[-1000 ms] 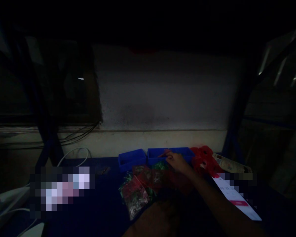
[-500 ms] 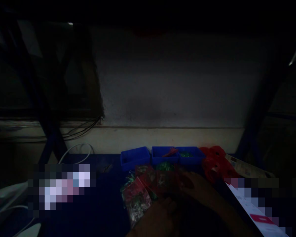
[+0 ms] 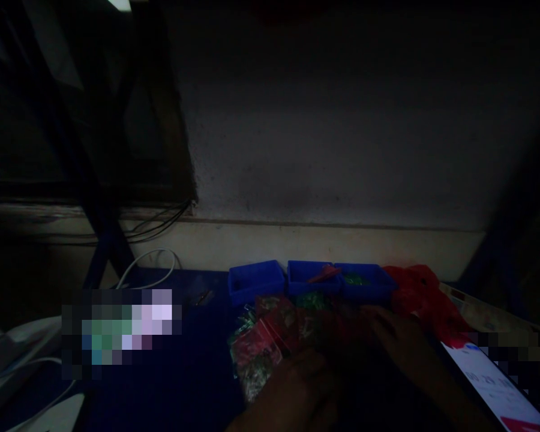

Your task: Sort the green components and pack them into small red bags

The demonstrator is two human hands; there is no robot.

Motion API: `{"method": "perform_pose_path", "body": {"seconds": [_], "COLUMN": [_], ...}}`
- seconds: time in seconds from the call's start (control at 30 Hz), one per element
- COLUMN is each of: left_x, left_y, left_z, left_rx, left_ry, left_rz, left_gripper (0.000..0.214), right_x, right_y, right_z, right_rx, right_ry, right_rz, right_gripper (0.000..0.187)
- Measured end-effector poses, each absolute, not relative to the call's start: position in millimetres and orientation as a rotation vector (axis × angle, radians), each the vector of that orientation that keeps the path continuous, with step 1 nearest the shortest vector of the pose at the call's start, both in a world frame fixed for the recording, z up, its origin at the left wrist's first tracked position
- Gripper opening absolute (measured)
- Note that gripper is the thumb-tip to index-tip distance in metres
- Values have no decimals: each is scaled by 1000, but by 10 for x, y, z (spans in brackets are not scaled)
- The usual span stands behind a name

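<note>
My left hand (image 3: 303,384) is low in the middle, curled over the near right side of a pile of small plastic bags; darkness hides what its fingers hold, if anything. A clear bag of shiny small pieces (image 3: 257,375) lies beside it. Red-tinted bags (image 3: 263,339) and a green bag (image 3: 312,300) make up the rest of the pile. To the right, my right hand (image 3: 389,330) has its fingers stretched out and apart, close to a dim red bag (image 3: 353,318) at the pile's edge. Whether it touches that bag is too dark to see.
Three blue trays stand along the back: a left tray (image 3: 256,285), a middle tray with a red item (image 3: 326,273), and a right tray with green pieces (image 3: 355,279). Red plastic (image 3: 425,297) and a lit phone (image 3: 490,381) lie right. White cables (image 3: 155,282) run on the left.
The view has tilted and shifted, so the trays sit further right. My right hand has drawn a little away from the red bag. My left hand remains beside the clear bag.
</note>
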State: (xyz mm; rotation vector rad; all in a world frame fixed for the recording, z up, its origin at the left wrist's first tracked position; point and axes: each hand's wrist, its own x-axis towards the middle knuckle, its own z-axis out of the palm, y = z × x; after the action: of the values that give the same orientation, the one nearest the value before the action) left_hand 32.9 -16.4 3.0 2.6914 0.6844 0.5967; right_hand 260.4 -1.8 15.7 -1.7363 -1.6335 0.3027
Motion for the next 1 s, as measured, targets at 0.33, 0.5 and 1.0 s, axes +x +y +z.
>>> {"method": "perform_pose_path", "body": {"seconds": [0.33, 0.5, 1.0], "left_x": [288, 320, 359], "left_y": [-58, 12, 0], "left_z": [61, 36, -17], "left_rx": [1949, 1483, 1271], "left_ry": [903, 888, 779], "left_rz": [1029, 853, 848], "left_gripper": [31, 29, 24], "right_x": [2288, 1937, 1993], "right_y": [-142, -120, -157], "right_z": [341, 442, 121], "right_rx": [-1222, -942, -884], "right_ry": [-1076, -1008, -849], "right_rz": [803, 1083, 1310], "right_gripper": [24, 15, 21]}}
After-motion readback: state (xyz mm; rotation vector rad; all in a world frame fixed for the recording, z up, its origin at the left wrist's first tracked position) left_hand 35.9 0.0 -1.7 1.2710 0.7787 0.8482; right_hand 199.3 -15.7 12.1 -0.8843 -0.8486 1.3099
